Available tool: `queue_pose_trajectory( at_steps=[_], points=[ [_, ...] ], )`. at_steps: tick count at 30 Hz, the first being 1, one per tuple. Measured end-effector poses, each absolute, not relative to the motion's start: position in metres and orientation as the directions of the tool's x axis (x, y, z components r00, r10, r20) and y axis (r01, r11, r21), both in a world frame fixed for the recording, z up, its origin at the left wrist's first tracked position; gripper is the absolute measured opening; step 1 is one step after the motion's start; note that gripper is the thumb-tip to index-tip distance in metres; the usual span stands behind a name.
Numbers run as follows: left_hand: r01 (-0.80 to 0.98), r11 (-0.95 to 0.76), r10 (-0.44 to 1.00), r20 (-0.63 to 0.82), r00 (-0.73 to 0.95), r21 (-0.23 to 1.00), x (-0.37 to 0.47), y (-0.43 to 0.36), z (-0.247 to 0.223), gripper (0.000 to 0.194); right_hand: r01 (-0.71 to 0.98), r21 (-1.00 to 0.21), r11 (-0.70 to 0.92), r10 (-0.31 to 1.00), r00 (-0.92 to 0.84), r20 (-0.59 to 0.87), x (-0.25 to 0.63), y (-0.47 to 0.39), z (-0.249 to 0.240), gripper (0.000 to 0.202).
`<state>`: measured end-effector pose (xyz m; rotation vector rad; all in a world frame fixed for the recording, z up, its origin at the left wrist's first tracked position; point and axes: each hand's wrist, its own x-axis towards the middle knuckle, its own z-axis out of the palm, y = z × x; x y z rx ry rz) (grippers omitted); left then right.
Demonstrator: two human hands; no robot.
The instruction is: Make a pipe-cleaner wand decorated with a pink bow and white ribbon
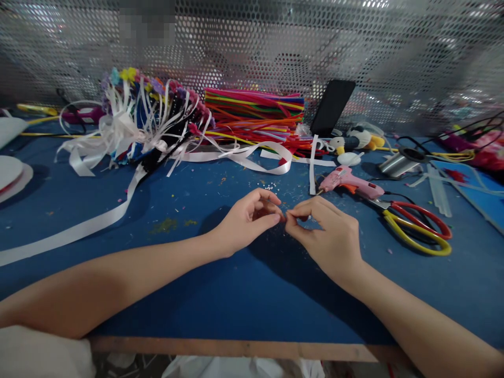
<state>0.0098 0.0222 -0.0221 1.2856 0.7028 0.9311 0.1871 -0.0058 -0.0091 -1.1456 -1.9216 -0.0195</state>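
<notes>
Both hands hover over the middle of the blue table, their fingertips nearly touching. My left hand has its fingers curled and its thumb pressed toward them; whatever it pinches is too small to name. Thumb and forefinger of my right hand are pinched together, and nothing can be made out between them. Small white beads lie scattered just beyond my fingers. A pink glue gun rests behind my right hand, beside scissors with red and yellow handles. An upright white strip stands near the glue gun's nozzle.
A ribboned flower bundle lies back left, its white ribbon trailing to the left edge. Behind are colourful pipe cleaners, a black phone, a duck figure and a metal spool. A perforated metal panel closes the back.
</notes>
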Motion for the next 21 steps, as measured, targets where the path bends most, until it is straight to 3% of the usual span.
queue_pose_trajectory(
  at_steps=[6, 18, 21],
  points=[
    [-0.195, 0.076, 0.874, 0.029, 0.485, 0.978, 0.0106, 0.0269, -0.0254, 0.021, 0.706, -0.342, 0.62, 0.647, -0.212, 0.733, 0.1854, -0.0057, -0.0075, 0.014],
    [-0.213, 0.106, 0.894, 0.001, 0.449, 0.971, 0.0107, 0.0297, -0.0278, 0.02, 0.665, -0.462, 0.586, 0.723, -0.172, 0.669, 0.1859, -0.0066, -0.0049, 0.012],
    [-0.226, 0.092, 0.9, 0.016, 0.436, 0.97, 0.0108, 0.0291, -0.0281, 0.019, 0.65, -0.542, 0.533, 0.786, -0.143, 0.602, 0.1865, -0.0084, -0.0039, 0.012]
  ],
)
